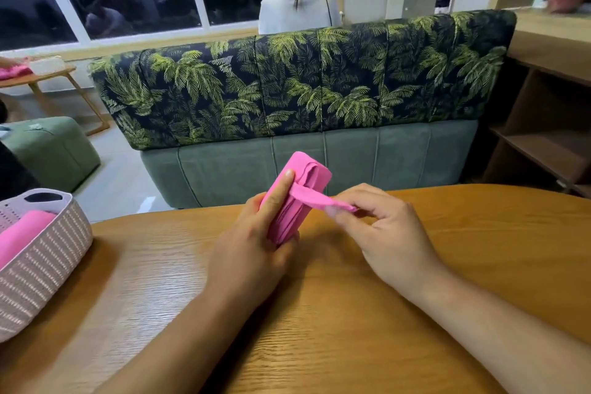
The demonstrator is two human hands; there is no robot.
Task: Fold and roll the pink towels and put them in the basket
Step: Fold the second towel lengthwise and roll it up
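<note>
A rolled pink towel (308,174) is held upright above the wooden table (319,313), its rolled end facing me. My left hand (252,249) grips the roll from the left, thumb lying up along its side. My right hand (383,227) pinches the towel's loose end, pulled out to the right across the roll. At the left edge stands a pale woven basket (41,265) with one rolled pink towel (24,235) inside it.
Behind the table is a sofa (303,89) with a palm-leaf back, and a person sits beyond it facing away. A wooden shelf unit (543,137) is at the right. A green ottoman (54,150) and a small side table (48,80) with pink cloth stand at the left.
</note>
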